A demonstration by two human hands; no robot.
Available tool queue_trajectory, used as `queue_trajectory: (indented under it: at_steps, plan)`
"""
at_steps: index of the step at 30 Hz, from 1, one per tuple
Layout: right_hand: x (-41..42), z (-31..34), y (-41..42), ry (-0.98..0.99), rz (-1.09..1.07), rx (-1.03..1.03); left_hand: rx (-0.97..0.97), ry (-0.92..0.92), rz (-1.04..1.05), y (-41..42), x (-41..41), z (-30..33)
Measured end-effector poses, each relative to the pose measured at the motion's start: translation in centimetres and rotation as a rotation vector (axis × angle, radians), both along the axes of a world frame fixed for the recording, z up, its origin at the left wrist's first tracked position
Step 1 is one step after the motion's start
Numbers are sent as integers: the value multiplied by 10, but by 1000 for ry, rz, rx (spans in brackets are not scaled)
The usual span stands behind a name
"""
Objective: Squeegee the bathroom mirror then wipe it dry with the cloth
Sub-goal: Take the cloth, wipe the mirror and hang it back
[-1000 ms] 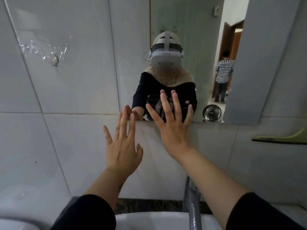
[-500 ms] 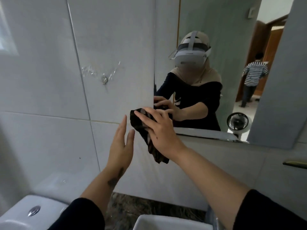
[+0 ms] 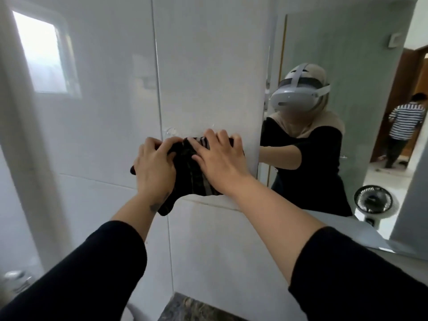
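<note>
A dark cloth (image 3: 188, 172) with pale stripes is pressed against the white wall tile just left of the mirror (image 3: 361, 56). My left hand (image 3: 154, 167) grips its left side with curled fingers. My right hand (image 3: 218, 162) lies over its right side, fingers spread and curled onto the fabric. A corner of the cloth hangs down below my left wrist. The mirror fills the right side and reflects a person in a headset and black top. No squeegee is in view.
White glossy wall tiles (image 3: 104, 205) cover the left and centre. A small clear wall hook (image 3: 170, 132) sits just above the cloth. The mirror reflects a small fan (image 3: 372, 201) and a person in a striped shirt (image 3: 404, 121) by a doorway. A dark stone counter edge (image 3: 185, 306) shows at the bottom.
The view has swung left. My right hand carried the cloth left off the mirror's edge onto the tile, and my left hand, open before, has closed on the cloth.
</note>
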State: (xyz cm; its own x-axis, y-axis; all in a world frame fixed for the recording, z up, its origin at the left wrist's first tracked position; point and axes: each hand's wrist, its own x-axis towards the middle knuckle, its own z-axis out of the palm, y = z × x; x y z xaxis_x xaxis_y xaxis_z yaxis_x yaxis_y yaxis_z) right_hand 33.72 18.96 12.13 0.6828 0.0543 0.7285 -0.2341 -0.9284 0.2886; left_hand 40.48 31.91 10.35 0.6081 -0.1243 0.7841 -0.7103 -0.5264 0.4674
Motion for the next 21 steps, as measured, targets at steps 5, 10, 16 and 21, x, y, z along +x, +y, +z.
queue_trajectory:
  at_steps: [5, 10, 16, 21]
  plan:
    - [21, -5, -7, 73, -119, -2, 471, -59, 166, -13, 28, 2]
    - [29, -24, 11, 88, -112, 161, 481, 94, 164, -22, 23, -17]
    - [24, -45, 23, 168, -40, 548, 311, 361, -90, -20, 8, -25]
    - [-27, -87, 30, 252, 44, 705, 379, 347, -66, -9, -20, -61]
